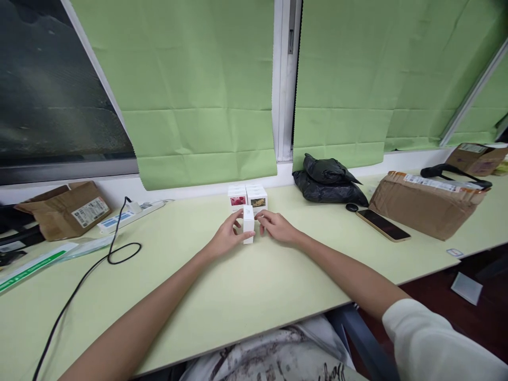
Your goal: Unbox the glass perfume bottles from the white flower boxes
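Observation:
A slim white box (248, 225) stands upright on the pale table. My left hand (228, 235) is closed around it, with the thumb across its front and the fingers at its left and upper side. My right hand (278, 226) is just to the right of the box, its bent fingers apart and pointing at the box's right side. Whether a fingertip touches it I cannot tell. Right behind, against the wall, stand white boxes, one with a pink-red picture (238, 201) and one with a yellowish picture (259, 202); my hands and the slim box partly cover them.
A black plastic bag (329, 185), a phone (383, 225), a small round black item (351, 207) and a cardboard box (428, 203) are on the right. Leftward are an open carton (65, 211), a power strip (130, 216) and a looping black cable (85, 280). Green blinds (206, 95) hang behind.

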A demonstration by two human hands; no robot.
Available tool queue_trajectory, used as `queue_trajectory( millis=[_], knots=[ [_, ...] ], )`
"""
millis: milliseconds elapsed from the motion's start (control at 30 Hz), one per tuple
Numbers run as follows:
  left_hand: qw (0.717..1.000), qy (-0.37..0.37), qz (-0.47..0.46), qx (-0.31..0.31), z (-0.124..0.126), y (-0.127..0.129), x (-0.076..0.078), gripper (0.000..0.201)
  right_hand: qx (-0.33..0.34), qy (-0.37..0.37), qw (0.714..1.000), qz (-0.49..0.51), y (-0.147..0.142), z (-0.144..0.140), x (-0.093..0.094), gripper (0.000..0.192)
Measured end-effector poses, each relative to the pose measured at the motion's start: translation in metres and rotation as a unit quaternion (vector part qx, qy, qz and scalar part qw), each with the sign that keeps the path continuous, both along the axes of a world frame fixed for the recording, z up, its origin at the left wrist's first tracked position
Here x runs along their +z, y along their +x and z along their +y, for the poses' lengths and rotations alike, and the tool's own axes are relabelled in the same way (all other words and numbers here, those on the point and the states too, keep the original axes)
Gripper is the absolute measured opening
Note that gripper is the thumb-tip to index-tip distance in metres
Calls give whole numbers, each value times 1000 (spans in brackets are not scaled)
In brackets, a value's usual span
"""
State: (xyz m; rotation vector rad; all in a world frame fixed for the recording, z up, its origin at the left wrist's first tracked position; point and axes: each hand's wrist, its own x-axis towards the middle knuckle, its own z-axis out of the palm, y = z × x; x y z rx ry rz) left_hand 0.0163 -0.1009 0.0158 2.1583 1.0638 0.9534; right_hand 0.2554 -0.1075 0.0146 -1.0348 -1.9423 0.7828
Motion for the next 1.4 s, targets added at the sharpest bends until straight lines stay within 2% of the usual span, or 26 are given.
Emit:
queue_trajectory(
  millis=[100,233,400,567,1167,1400],
  knots=[
    [998,61,10,32,-3,1,0,81,24,-31,997,60,-4,1,-1,40],
    [991,123,38,17,-8,1,6,77,40,-53,992,107,-6,3,-1,41],
    [976,200,87,6,-12,1,11,76,26,-50,994,99,-5,2,0,37],
    [962,240,131,20,-12,1,9,80,28,-23,996,81,-3,-3,2,33],
    [945,279,168,26,-11,3,8,82,-1,4,1000,24,1,-3,0,28],
    [957,244,151,30,-8,1,9,80,-22,14,999,27,4,0,0,30]
  ],
)
